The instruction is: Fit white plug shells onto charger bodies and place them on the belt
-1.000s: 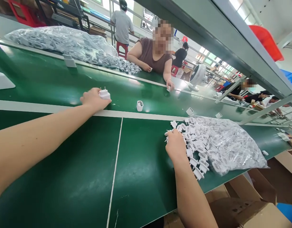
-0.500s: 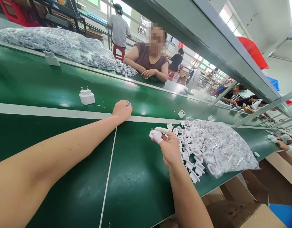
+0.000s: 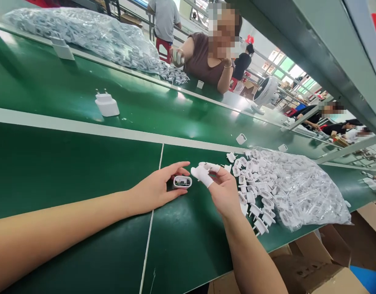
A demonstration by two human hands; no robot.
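My L hand (image 3: 155,185) has the open charger housing (image 3: 182,177) btwn thumb & fingers, toward the worktop's (image 3: 182,245) far edge. Prob. light, stiff, slick plastic: hold outer walls, off fragile-looking innards (image 3: 182,183). R hand (image 3: 224,194) half-curled; can't tell what's pinched.

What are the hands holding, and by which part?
The left hand holds a white case by its outside. I can't tell what the right hand holds: its fingers block the view.
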